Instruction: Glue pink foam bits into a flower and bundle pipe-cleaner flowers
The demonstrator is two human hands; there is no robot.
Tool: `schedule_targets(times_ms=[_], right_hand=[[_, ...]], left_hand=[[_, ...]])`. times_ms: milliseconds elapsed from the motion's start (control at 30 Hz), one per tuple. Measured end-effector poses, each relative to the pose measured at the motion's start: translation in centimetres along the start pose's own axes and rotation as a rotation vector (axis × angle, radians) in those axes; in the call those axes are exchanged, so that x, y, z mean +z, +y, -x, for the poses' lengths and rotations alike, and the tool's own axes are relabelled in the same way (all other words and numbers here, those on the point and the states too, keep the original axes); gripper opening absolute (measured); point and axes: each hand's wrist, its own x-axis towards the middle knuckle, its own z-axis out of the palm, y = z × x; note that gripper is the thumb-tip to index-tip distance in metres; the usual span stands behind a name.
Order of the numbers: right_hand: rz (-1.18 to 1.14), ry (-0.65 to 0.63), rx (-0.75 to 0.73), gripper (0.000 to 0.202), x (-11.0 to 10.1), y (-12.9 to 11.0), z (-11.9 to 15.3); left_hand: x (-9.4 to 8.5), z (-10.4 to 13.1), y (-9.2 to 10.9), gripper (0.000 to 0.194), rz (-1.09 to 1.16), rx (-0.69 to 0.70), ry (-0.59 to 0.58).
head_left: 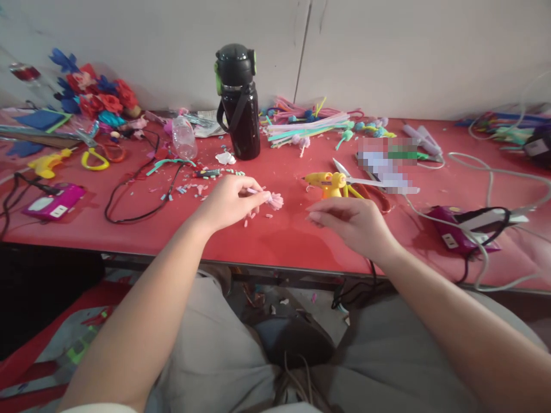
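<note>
Between the thumb and fingers of my left hand (pixel 235 201) is a small pale-pink pipe-cleaner flower (pixel 275 200), its tufted end pointing right, above the red tabletop. My right hand (pixel 355 223) hovers to the right of it, thumb and fingers pinched together; whether something tiny sits between them I cannot make out. Just behind that hand a yellow glue gun (pixel 326 182) with a clear glue stick (pixel 365 182) in its back rests on the table, nozzle to the left. Short pink pipe-cleaner bits (pixel 249 218) lie under my left hand.
A black bottle (pixel 241 115) stands behind my hands, beside a clear plastic bottle (pixel 184 137). Pipe cleaners (pixel 305 129) are piled near the wall. Red-handled scissors (pixel 379 197) lie right. Purple power strips (pixel 55 201) with cables sit at both sides; a second glue gun (pixel 48 163) lies left.
</note>
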Motion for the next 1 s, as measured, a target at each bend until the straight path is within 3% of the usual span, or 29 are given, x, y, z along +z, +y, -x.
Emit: schedule_targets(times_ms=[167, 433, 900, 1000], right_hand=[[-0.100, 0.003, 0.055, 0.030, 0.2, -0.8, 0.0], [0.073, -0.044, -0.089, 0.011, 0.5, -1.2, -0.1], [0.014, -0.107, -0.007, 0.015, 0.6, -0.9, 0.1], [-0.024, -0.086, 0.015, 0.024, 0.6, -0.4, 0.2]], left_hand=[[0.8, 0.4, 0.7, 0.025, -0.008, 0.029, -0.070], [1.4, 0.3, 0.4, 0.025, -0.048, 0.068, -0.079], [1.7, 0.2, 0.2, 0.024, -0.032, 0.065, -0.091], [1.7, 0.2, 0.2, 0.023, -0.031, 0.064, -0.091]])
